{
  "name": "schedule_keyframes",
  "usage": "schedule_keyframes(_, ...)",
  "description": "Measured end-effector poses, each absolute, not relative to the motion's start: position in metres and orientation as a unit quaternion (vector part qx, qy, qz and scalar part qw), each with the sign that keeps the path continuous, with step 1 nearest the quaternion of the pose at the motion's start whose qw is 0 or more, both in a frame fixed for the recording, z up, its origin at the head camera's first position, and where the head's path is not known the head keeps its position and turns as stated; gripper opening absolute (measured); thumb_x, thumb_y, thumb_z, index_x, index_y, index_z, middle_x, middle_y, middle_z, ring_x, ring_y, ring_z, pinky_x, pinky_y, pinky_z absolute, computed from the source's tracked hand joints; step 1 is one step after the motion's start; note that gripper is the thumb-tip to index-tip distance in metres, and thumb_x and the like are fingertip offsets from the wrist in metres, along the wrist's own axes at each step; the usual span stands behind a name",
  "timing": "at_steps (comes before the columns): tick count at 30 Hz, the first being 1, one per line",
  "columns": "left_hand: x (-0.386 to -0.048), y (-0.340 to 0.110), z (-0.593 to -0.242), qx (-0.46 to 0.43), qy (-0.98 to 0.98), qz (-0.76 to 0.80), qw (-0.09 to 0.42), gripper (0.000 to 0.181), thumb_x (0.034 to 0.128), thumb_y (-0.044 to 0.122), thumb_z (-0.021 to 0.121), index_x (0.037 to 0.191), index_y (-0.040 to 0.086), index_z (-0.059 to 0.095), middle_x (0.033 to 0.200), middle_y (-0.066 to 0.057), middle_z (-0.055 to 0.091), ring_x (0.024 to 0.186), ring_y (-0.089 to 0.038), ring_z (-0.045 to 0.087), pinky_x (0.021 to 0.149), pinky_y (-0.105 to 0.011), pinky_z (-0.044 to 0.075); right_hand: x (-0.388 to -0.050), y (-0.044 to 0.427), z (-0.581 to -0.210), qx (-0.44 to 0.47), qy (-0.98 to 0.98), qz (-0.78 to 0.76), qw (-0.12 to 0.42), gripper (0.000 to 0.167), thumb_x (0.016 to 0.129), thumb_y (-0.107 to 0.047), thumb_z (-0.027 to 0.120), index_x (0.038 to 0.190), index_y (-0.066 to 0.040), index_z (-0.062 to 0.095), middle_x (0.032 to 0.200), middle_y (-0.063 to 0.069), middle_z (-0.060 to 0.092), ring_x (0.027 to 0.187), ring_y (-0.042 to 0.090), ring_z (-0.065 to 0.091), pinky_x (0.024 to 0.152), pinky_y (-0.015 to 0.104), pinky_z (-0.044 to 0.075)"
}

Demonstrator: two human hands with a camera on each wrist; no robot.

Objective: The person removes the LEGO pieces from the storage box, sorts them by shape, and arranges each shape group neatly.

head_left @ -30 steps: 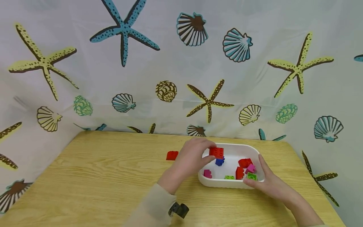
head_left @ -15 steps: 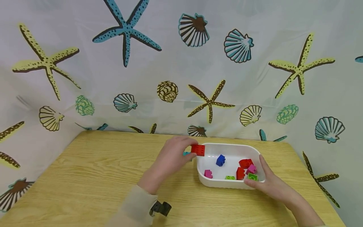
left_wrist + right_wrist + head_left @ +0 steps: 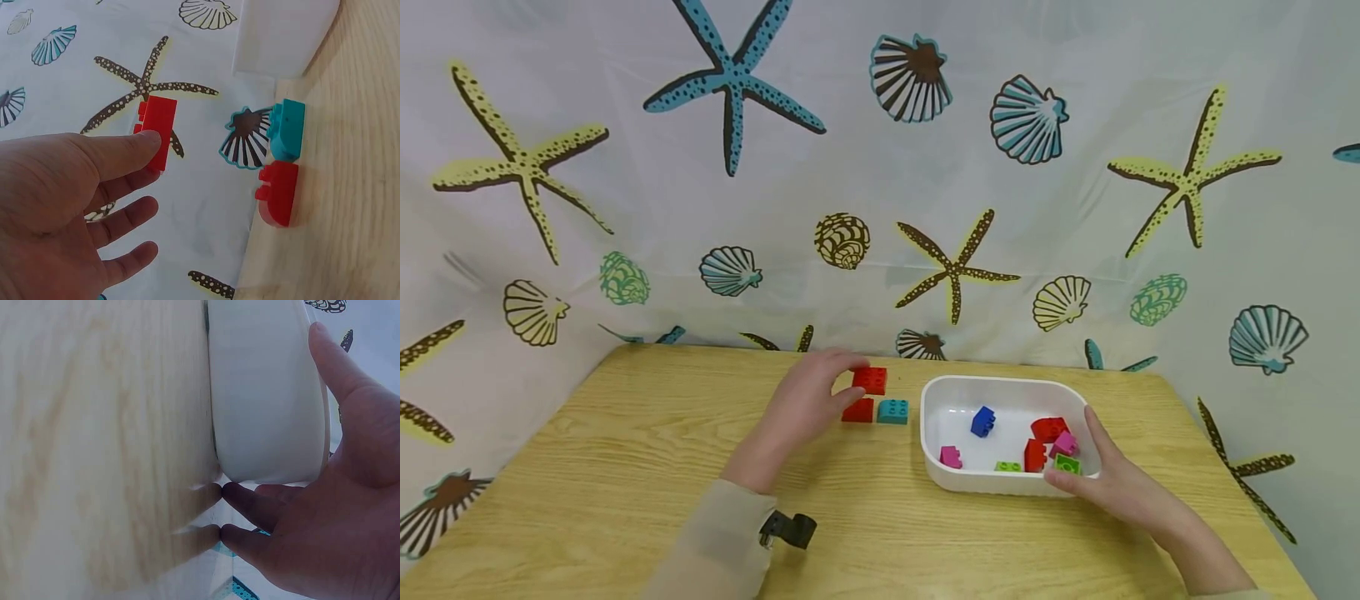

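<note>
My left hand (image 3: 808, 393) pinches a red toy brick (image 3: 159, 128) between thumb and index finger, and its other fingers are spread apart. In the left wrist view the brick is above the tabletop. Below it on the table lie a red rounded-edge brick (image 3: 858, 410) and a teal brick (image 3: 892, 412), side by side. With my right hand (image 3: 1112, 483) I grip the right end of a white plastic bin (image 3: 992, 482), thumb over the near rim and fingers round the far side. Fingertips of that hand touch the table in the right wrist view.
Inside the bin lie a blue brick (image 3: 983, 422), several red and pink bricks, and green bricks, one of them (image 3: 1067, 464) near my right thumb. The wooden table (image 3: 647, 450) ends at a patterned cloth (image 3: 790, 283) behind.
My left hand has carried the red brick from over the bin leftward to behind the red and teal bricks, uncovering both. The right hand keeps its place on the bin.
</note>
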State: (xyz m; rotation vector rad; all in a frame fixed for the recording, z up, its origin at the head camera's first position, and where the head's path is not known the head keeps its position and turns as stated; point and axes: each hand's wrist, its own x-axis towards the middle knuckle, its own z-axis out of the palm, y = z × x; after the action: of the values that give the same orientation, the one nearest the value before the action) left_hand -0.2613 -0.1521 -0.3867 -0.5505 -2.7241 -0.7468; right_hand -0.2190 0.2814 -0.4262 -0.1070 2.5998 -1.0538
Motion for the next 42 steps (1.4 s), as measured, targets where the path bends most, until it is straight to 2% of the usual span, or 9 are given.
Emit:
schedule_keyframes(9,-0.274,-0.179,-0.406,-0.162,-0.943,-0.273,0.103,0.04,0.1033,0.011,0.08,0.142,0.004,0.072,0.145,-0.016,0.07,0.14,-0.042,0.058,0.118,-0.058,0.047,-0.218,0.28,-0.426,-0.035,0.912,-0.371,0.169,0.134,0.098,-0.062,0.077,0.173,-0.012,-0.023,0.178,0.036,-0.005,0.158,0.067,0.006,0.119,0.082,0.024)
schedule_keyframes(17,-0.279,-0.193,-0.416,-0.155,-0.945,-0.276,0.082,0.036,0.1049,0.009,0.077,0.14,0.002,0.072,0.141,-0.017,0.07,0.128,-0.041,0.065,0.111,-0.058,0.053,-0.217,0.281,-0.424,-0.039,0.913,-0.37,0.169,0.134,0.097,-0.062,0.077,0.173,-0.012,-0.022,0.178,0.036,-0.005,0.159,0.067,0.007,0.119,0.082,0.025)
schedule_keyframes(26,-0.285,-0.206,-0.428,-0.139,-0.944,-0.292,0.06,0.036,0.1064,0.009,0.074,0.141,0.002,0.072,0.142,-0.019,0.069,0.126,-0.042,0.066,0.107,-0.059,0.056,-0.219,0.282,-0.426,-0.039,0.91,-0.377,0.17,0.134,0.098,-0.061,0.077,0.173,-0.013,-0.023,0.178,0.035,-0.006,0.159,0.066,0.005,0.119,0.082,0.023)
schedule_keyframes(42,-0.282,-0.214,-0.444,-0.116,-0.946,-0.303,0.03,0.035,0.1053,0.007,0.075,0.14,0.0,0.071,0.142,-0.022,0.068,0.126,-0.043,0.067,0.11,-0.06,0.054,-0.217,0.282,-0.426,-0.045,0.908,-0.381,0.17,0.133,0.099,-0.059,0.077,0.172,-0.013,-0.025,0.179,0.034,-0.008,0.159,0.066,0.003,0.119,0.082,0.021)
